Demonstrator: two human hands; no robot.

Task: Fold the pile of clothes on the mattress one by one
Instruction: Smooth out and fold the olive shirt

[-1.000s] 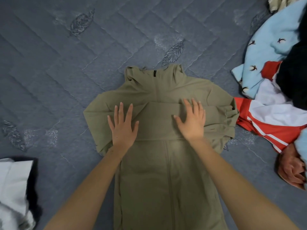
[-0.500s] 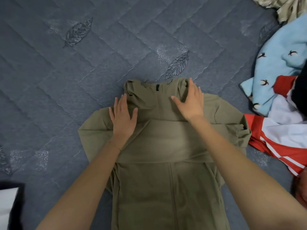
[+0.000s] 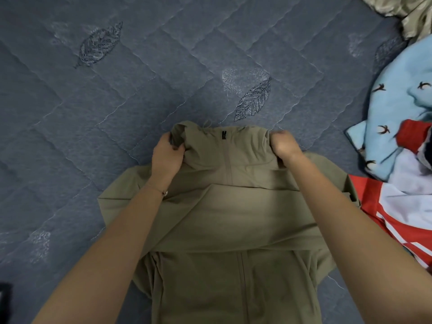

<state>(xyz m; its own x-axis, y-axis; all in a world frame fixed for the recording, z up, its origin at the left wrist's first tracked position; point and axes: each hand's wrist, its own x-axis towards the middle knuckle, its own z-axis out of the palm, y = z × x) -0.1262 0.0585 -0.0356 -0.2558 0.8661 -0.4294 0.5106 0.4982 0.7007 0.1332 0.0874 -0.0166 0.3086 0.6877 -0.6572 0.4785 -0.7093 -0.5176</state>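
I count one olive jacket (image 3: 233,206), lying on the grey mattress (image 3: 117,101) at the lower middle with its sleeves folded in across the front. Two hands are at its collar end. The left hand (image 3: 166,155) has its grip closed around the left corner, and the right hand (image 3: 284,146) has its grip closed on the right corner. Along the right edge I see three more garments: a light blue one (image 3: 397,101), a red and white one (image 3: 397,206) lying against the jacket, and a beige one (image 3: 397,10) in the far corner. Quilted mattress surface shows to the left and beyond the collar.
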